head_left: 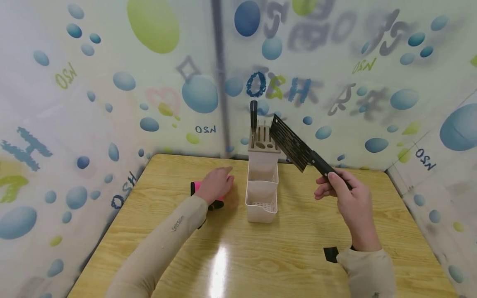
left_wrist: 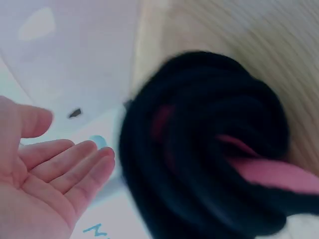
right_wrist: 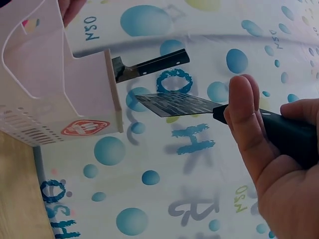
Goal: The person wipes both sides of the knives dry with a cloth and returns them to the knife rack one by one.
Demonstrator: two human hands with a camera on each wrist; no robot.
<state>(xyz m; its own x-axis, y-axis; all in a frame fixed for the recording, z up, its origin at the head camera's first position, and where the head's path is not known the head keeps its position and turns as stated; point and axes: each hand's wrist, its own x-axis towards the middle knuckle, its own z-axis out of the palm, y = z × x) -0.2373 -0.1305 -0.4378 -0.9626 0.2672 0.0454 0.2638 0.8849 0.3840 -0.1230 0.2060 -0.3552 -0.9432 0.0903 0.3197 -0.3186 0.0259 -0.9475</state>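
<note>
My right hand (head_left: pixel 355 203) grips the black handle of a cleaver (head_left: pixel 292 145). Its broad dark blade, streaked and with a hole near the corner, slants up leftward, overlapping the right edge of the knife holder (head_left: pixel 261 215) in the head view. That holder is white plastic with a slotted brown top and two open bins in front. One black-handled knife (head_left: pixel 254 116) stands upright in its left slot. My left hand (head_left: pixel 214 184) lies left of the holder, over a pink and black bundle (left_wrist: pixel 209 149); the left wrist view shows relaxed, bare fingers beside its coiled black folds.
The wooden table (head_left: pixel 290 260) meets patterned walls at the back and both sides. A small black piece (head_left: pixel 331 254) lies by my right sleeve. The holder stands near the table's back edge, between my hands.
</note>
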